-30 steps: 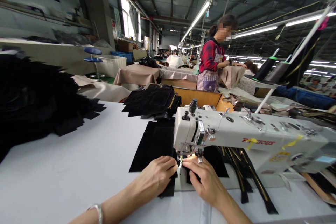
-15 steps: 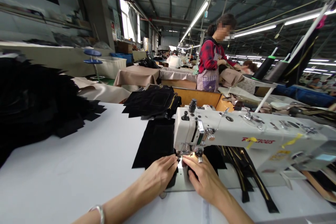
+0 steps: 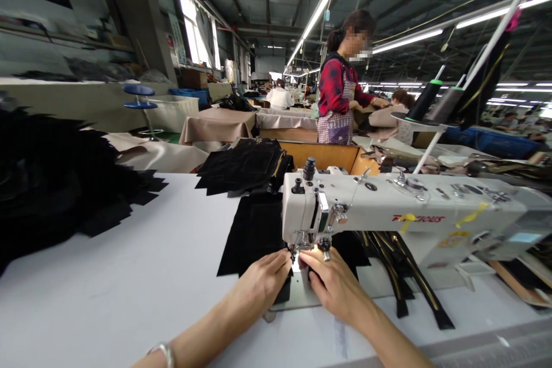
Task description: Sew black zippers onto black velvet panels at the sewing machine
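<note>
Head view: your left hand (image 3: 259,286) lies mostly open, fingers together, pressing the black velvety fabric piece (image 3: 254,230) flat, just left of the presser foot (image 3: 302,248) of the white industrial sewing machine (image 3: 388,213). Your right hand (image 3: 334,287) has its fingers curled, tips on the fabric right of the foot. Can't tell whether it pinches or presses. The fabric extends far-left across the white table (image 3: 129,276).

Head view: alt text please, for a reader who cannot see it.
A person's left hand and right hand press a black fabric piece flat at the needle of a white sewing machine on a white table. A pile of black fabric lies at the left, black strips at the right, and another person in a red plaid shirt stands behind.
</note>
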`<state>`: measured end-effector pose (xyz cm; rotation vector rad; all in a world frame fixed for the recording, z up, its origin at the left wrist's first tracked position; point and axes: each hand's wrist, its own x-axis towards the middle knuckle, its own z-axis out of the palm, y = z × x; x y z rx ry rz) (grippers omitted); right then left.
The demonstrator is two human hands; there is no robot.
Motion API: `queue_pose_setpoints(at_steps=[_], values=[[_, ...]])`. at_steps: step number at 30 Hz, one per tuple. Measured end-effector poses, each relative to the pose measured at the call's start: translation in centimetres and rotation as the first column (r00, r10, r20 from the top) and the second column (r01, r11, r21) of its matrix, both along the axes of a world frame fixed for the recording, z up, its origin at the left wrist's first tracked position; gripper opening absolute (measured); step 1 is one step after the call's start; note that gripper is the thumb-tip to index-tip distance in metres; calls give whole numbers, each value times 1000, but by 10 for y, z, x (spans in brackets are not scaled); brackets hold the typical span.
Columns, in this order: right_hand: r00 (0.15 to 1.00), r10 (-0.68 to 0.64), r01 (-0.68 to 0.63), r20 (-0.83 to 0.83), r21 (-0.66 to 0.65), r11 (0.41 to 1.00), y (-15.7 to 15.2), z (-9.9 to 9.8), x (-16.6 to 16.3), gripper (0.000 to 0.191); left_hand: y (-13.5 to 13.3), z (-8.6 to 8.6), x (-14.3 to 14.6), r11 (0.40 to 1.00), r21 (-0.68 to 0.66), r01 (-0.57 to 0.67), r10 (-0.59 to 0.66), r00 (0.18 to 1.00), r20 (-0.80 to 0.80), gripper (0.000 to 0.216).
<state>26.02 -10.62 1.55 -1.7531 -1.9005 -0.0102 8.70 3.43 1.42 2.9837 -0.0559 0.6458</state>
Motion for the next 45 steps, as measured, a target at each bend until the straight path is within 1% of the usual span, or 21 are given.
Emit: queue_pose_setpoints(at_steps=[5,8,11,14,17,20,22,23,25,28,31,33,38,43,45], values=[[1000,-21,21,-18,-17,1000,-2,3,-2,43,2,-1,0,1000,8,22,-22,1000,0,28],[998,-48,49,-32,53,997,-2,2,0,38,2,-1,-1,1000,1,7,-7,1000,5,26],[992,-111,119,-64,137,983,-1,-1,5,32,2,-2,-1,1000,-6,-7,7,1000,15,22],[980,-169,184,-100,166,969,-1,-5,10,28,3,-3,-1,1000,-11,-29,29,999,31,18],[974,-190,209,-124,171,963,0,-7,11,27,4,0,0,998,-19,-67,68,997,41,21],[970,-219,232,-105,134,963,1,-9,11,30,4,4,0,987,-26,-161,160,986,-39,38],[970,-236,240,-50,91,967,2,-10,10,32,3,5,0,970,-13,-243,239,962,-130,51],[971,-237,238,-17,67,969,3,-11,9,33,3,5,0,960,10,-280,278,946,-167,53],[977,-212,211,36,18,977,3,-12,7,33,1,1,0,933,92,-347,358,912,-201,48],[986,-154,155,57,-30,987,3,-13,4,35,-3,-5,-1,874,226,-431,472,863,-181,32],[988,-147,148,45,-21,989,3,-13,2,37,-5,-7,-4,828,275,-489,541,825,-163,30],[988,-149,149,35,-7,989,3,-14,2,36,-5,-5,-5,824,270,-499,549,822,-156,28],[988,-142,137,65,68,988,5,-19,7,31,0,-1,-3,845,221,-487,525,833,-174,20],[976,-175,155,125,159,975,7,-22,13,33,3,-8,-4,870,196,-452,486,855,-185,13],[975,-174,146,136,190,971,8,-23,14,32,2,-12,-6,880,195,-433,466,866,-180,14]])
